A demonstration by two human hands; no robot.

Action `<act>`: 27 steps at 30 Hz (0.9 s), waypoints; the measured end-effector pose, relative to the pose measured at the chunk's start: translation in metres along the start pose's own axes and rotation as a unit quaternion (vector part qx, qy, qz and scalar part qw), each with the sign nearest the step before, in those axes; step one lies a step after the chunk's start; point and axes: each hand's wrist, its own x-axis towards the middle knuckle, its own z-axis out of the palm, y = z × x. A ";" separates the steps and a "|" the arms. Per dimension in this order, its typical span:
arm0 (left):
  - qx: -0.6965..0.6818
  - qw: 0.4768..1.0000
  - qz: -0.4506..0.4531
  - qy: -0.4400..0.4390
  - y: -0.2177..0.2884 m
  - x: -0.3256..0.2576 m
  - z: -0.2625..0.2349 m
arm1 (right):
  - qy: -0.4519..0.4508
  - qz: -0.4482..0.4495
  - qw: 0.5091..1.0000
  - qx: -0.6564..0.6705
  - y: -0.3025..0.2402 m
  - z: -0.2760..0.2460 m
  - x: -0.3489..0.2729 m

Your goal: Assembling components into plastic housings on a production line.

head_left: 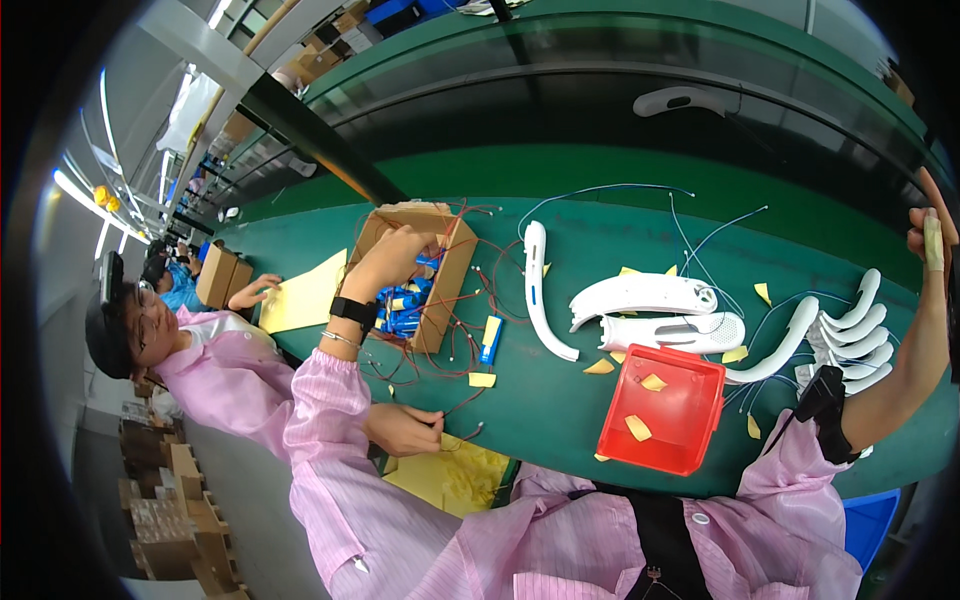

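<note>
My left hand (405,255), a black band on its wrist, reaches over a cardboard box (458,285). Its bent fingers close on a blue battery pack (428,262) above other blue packs (402,318) with red and black wires. At the far right, my right hand (922,225) is raised off the table, one finger stretched up and the others partly bent. A pale yellow strip (933,240) sits on one of its fingers; I see nothing else in it. Below the box, another hand (405,428), partly behind my left sleeve, pinches a thin dark wire.
White curved shells (645,295) and a curved arm piece (540,290) lie mid-table. A red tray (655,455) holds yellow scraps. Several white curved pieces (865,340) are stacked at right. One battery pack (490,340) lies beside the box. A co-worker (215,350) sits at left by yellow sheets (305,293).
</note>
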 end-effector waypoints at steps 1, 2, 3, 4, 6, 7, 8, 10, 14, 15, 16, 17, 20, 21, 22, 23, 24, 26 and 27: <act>-0.003 1.000 -0.002 -0.001 -0.001 -0.004 0.003 | -0.004 0.001 1.000 0.000 -0.001 0.002 -0.001; 0.037 0.999 0.009 0.038 -0.002 -0.010 0.006 | -0.005 0.003 1.000 -0.003 -0.001 0.005 -0.001; 0.080 0.993 0.025 0.081 0.001 -0.011 0.004 | -0.001 0.003 1.000 -0.009 -0.002 0.003 -0.001; 0.101 0.981 0.025 0.162 0.000 -0.012 -0.001 | 0.000 0.003 1.000 -0.010 -0.004 0.003 -0.001; 0.152 0.950 -0.115 0.247 0.011 -0.022 -0.027 | -0.001 0.011 1.000 -0.006 -0.004 0.004 -0.001; 0.140 0.920 -0.116 0.348 0.016 -0.028 -0.042 | -0.003 0.013 1.000 -0.005 -0.002 0.005 0.000; 0.082 0.890 -0.118 0.434 0.025 -0.032 -0.057 | -0.016 -0.001 1.000 0.008 0.000 0.006 0.002; -0.035 0.870 -0.106 0.480 0.058 -0.033 -0.091 | -0.033 -0.018 0.999 0.010 0.005 0.008 0.004; -0.445 0.801 0.075 0.393 0.154 -0.038 -0.128 | -0.125 -0.011 0.991 -0.048 0.012 0.020 -0.001; -0.495 0.785 0.108 0.356 0.179 -0.031 -0.128 | -0.153 0.002 0.988 0.008 0.001 0.035 -0.006; -0.536 0.768 0.126 0.328 0.205 -0.023 -0.126 | -0.198 0.014 0.976 0.087 0.000 0.046 -0.011; -0.535 0.772 0.144 0.311 0.223 -0.017 -0.120 | -0.246 0.027 0.954 0.169 0.005 0.065 -0.020; -0.651 0.697 0.192 0.231 0.262 0.002 -0.103 | -0.361 0.143 0.868 0.309 0.014 0.101 -0.047; -0.683 0.668 0.196 0.221 0.267 0.002 -0.097 | -0.378 0.166 0.829 0.378 0.012 0.114 -0.054; -0.680 0.665 0.204 0.231 0.273 0.005 -0.095 | -0.374 0.184 0.823 0.386 0.007 0.113 -0.053; -0.668 0.680 0.195 0.230 0.278 0.007 -0.095 | -0.370 0.202 0.816 0.395 0.005 0.109 -0.051; -0.660 0.682 0.200 0.244 0.281 0.006 -0.092 | -0.372 0.208 0.809 0.406 0.006 0.107 -0.048; -0.639 0.679 0.234 0.275 0.287 0.016 -0.083 | -0.361 0.203 0.816 0.402 0.008 0.099 -0.045; -0.611 0.701 0.227 0.289 0.291 0.017 -0.085 | -0.355 0.198 0.821 0.401 0.011 0.097 -0.045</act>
